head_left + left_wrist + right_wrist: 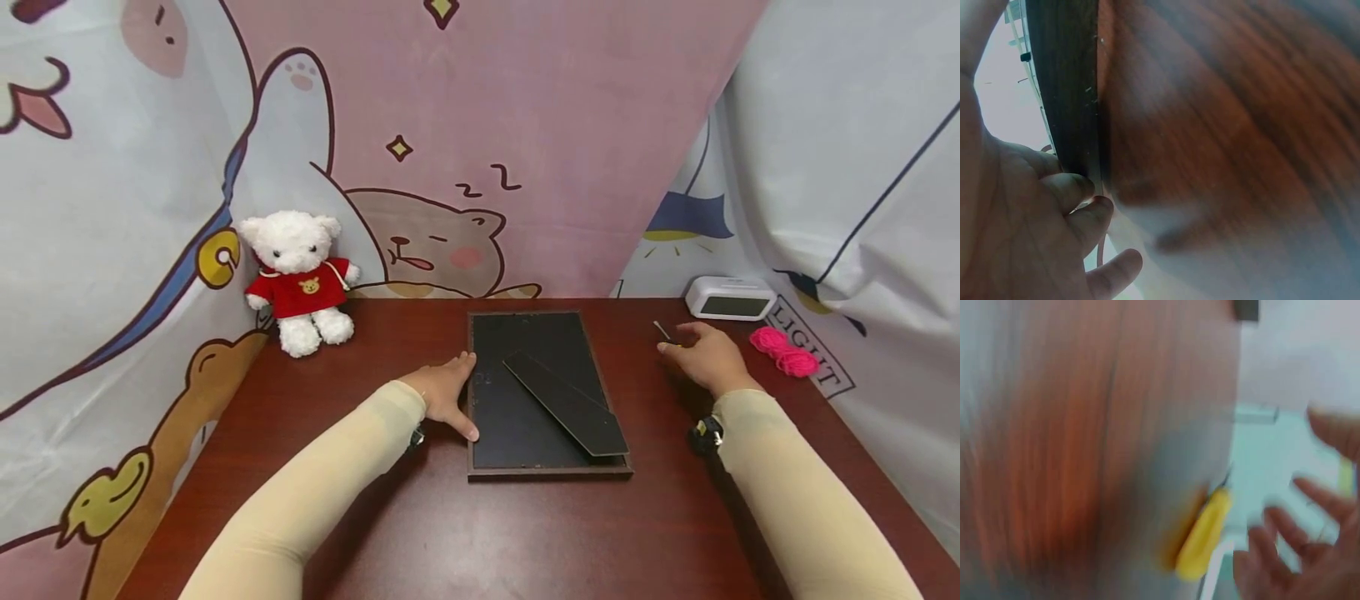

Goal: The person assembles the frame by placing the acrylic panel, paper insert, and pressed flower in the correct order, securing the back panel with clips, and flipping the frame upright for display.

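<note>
A picture frame (517, 433) lies face down on the table, its black back up, with the stand flap (570, 404) lying slantwise across it. My left hand (442, 392) rests at the frame's left edge, thumb and fingers spread. In the left wrist view the fingertips touch the lower end of the frame's dark side (1063, 87). To the right of the frame, my right hand (708, 358) hovers by a small screwdriver (662, 331). The right wrist view, blurred, shows its yellow handle (1204, 537) apart from the loosely spread fingers.
A white teddy bear in a red top (300, 287) sits at the back left of the reddish-brown table (480, 533). A white digital clock (731, 298) and a pink yarn bundle (783, 350) stand at the back right. Printed cloth hangs behind and at both sides.
</note>
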